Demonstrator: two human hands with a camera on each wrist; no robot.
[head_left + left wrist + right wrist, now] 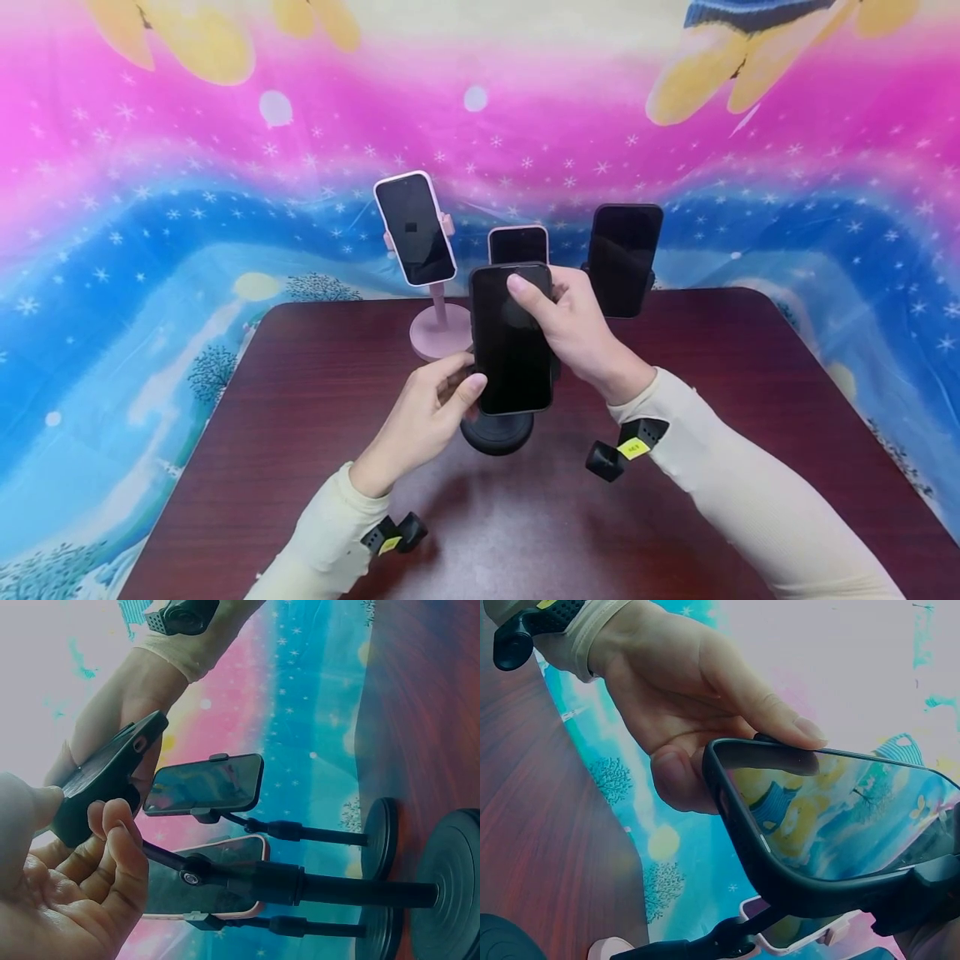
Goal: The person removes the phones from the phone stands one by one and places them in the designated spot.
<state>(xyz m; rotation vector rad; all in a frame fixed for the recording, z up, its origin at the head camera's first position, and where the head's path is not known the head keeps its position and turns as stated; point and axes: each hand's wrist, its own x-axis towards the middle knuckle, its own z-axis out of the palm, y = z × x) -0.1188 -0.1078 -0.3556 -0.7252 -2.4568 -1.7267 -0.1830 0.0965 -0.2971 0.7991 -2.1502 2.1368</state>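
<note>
A black-cased smartphone (pixel 513 342) stands upright in the middle, screen toward the head camera, at the top of a black phone stand (pixel 300 885). A clamp arm (pixel 922 892) of the stand lies along the phone's long edge in the right wrist view. My left hand (pixel 423 417) pinches the phone's lower left corner, thumb at the front edge and fingers curled beside and behind it. My right hand (pixel 581 325) grips the upper right side, its thumb lying on the screen and its other fingers mostly hidden behind the phone.
Behind stand a white-framed phone (pixel 415 227) on a pink stand (pixel 440 333), a pink-framed phone (pixel 519 242) partly hidden by the held one, and a black phone (pixel 625 258) at right. All rest on a dark red wooden table (pixel 315 375) before a patterned cloth (pixel 187 200).
</note>
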